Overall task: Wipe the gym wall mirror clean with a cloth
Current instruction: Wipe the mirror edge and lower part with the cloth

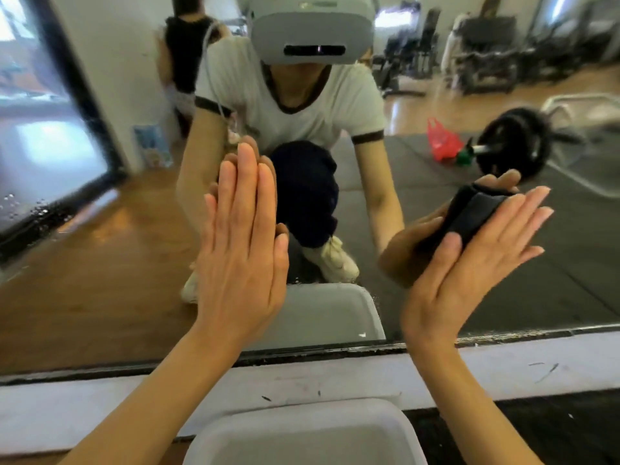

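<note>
**Braced low against the glass, cloth flat under my palm**

The mirror (436, 297) fills nearly everything in front of me, and I am crouched at its bottom edge, which I judge is the strip in hand. Droplets cling to the glass at the far left (23, 206), so that side looks not yet wiped.

Below the mirror runs a pale scuffed ledge (302, 377), and just under it sits a grey basin (302, 434), close by so I can reach it without getting up; what it holds I cannot tell.

My left hand (241, 239) lies flat on the glass, fingers straight and together, holding nothing. I judge it is there to steady me in the squat.

My right hand (469, 263) is spread wide, fingers straight, pressing the cloth (476, 213) against the mirror. Keeping the palm flat spreads the pressure so the cloth wipes evenly.

The cloth is dark and folded into a thick pad, trapped between my right fingers and the glass, to the right of my left hand and well above the ledge. Folded like that, it gives a firm face for rubbing.
</note>
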`<state>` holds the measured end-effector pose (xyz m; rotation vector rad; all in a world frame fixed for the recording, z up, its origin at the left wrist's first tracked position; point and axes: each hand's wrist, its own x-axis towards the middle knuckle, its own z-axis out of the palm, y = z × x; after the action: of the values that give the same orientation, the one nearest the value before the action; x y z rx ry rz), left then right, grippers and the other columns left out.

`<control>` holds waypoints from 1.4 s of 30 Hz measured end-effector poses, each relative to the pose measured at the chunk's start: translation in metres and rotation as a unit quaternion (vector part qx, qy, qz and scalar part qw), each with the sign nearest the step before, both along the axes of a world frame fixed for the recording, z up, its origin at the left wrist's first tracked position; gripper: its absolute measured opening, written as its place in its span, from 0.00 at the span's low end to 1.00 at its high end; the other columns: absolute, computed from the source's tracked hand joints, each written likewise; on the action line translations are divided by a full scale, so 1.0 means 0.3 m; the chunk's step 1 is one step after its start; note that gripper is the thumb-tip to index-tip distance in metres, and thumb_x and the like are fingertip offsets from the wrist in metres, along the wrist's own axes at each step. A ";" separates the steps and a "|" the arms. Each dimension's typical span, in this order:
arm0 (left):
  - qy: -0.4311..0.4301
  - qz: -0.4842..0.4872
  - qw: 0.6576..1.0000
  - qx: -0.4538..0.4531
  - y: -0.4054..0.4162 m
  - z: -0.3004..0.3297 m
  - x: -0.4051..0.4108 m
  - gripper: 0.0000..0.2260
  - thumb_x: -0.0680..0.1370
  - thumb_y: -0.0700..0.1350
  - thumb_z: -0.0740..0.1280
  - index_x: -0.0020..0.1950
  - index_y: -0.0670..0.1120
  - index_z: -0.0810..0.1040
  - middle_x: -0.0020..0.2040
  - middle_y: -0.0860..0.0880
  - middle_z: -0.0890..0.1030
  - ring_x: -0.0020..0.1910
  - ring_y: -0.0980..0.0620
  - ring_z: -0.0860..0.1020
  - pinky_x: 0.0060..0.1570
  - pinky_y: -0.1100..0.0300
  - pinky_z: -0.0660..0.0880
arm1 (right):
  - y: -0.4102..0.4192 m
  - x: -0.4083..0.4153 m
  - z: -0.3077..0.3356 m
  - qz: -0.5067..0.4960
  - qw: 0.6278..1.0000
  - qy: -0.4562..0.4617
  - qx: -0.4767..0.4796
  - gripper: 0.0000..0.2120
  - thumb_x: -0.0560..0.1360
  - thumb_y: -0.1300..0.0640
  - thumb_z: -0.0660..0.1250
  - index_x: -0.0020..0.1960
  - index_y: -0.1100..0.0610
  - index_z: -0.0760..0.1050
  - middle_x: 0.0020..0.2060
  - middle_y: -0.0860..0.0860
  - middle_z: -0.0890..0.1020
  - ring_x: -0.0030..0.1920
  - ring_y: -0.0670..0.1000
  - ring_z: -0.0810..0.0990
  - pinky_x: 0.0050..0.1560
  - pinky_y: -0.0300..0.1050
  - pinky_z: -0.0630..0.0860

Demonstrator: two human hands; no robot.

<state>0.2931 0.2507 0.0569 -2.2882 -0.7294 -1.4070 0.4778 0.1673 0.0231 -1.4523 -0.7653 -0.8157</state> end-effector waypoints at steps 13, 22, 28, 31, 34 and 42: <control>0.012 -0.006 1.000 0.016 0.007 -0.004 -0.015 0.29 0.82 0.39 0.57 0.81 0.35 0.48 0.79 0.36 0.49 0.80 0.52 0.36 0.79 0.52 0.38 | -0.036 0.049 -0.122 -0.018 1.000 0.014 -0.021 0.26 0.86 0.56 0.48 0.81 0.63 0.47 0.81 0.61 0.48 0.81 0.55 0.42 0.79 0.55 0.38; 0.010 -0.072 0.997 0.003 0.004 0.003 -0.027 0.28 0.83 0.39 0.54 0.81 0.36 0.47 0.81 0.39 0.49 0.80 0.50 0.39 0.80 0.50 0.40 | 0.126 -0.354 -0.224 0.016 0.974 -0.186 -0.127 0.27 0.87 0.55 0.48 0.82 0.56 0.41 0.82 0.50 0.42 0.81 0.52 0.43 0.80 0.54 0.39; 0.037 -0.061 0.997 0.014 0.080 -0.004 -0.238 0.30 0.83 0.41 0.53 0.82 0.39 0.44 0.82 0.46 0.45 0.82 0.48 0.41 0.80 0.51 0.41 | 0.019 -0.108 -0.172 -0.011 0.997 0.078 -0.018 0.27 0.86 0.56 0.49 0.82 0.61 0.46 0.81 0.52 0.47 0.81 0.53 0.42 0.79 0.50 0.36; 0.026 -0.031 0.999 0.013 0.129 -0.026 -0.330 0.31 0.82 0.42 0.53 0.83 0.42 0.43 0.82 0.48 0.41 0.82 0.49 0.41 0.80 0.50 0.41 | 0.092 -0.212 -0.134 -0.015 0.988 0.151 0.027 0.30 0.81 0.62 0.52 0.81 0.61 0.47 0.81 0.54 0.46 0.81 0.57 0.43 0.78 0.44 0.34; 0.030 -0.023 0.999 0.028 0.153 -0.042 -0.336 0.31 0.83 0.43 0.53 0.83 0.44 0.41 0.82 0.50 0.37 0.82 0.49 0.40 0.80 0.51 0.40 | 0.192 -0.445 -0.164 0.001 0.998 -0.001 -0.065 0.34 0.78 0.57 0.55 0.81 0.54 0.46 0.81 0.46 0.39 0.81 0.51 0.39 0.79 0.48 0.34; 0.042 -0.016 0.998 0.035 0.167 -0.051 -0.341 0.30 0.84 0.45 0.52 0.82 0.43 0.40 0.82 0.49 0.37 0.82 0.49 0.40 0.80 0.53 0.39 | 0.088 -0.262 -0.235 -0.033 0.963 -0.209 -0.164 0.29 0.85 0.54 0.52 0.82 0.53 0.45 0.82 0.46 0.42 0.81 0.51 0.42 0.79 0.53 0.38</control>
<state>0.1907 0.3007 0.0416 -2.2992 -0.6108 -1.3188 0.3992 0.1939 -0.0473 -1.6238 -1.2232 -1.1047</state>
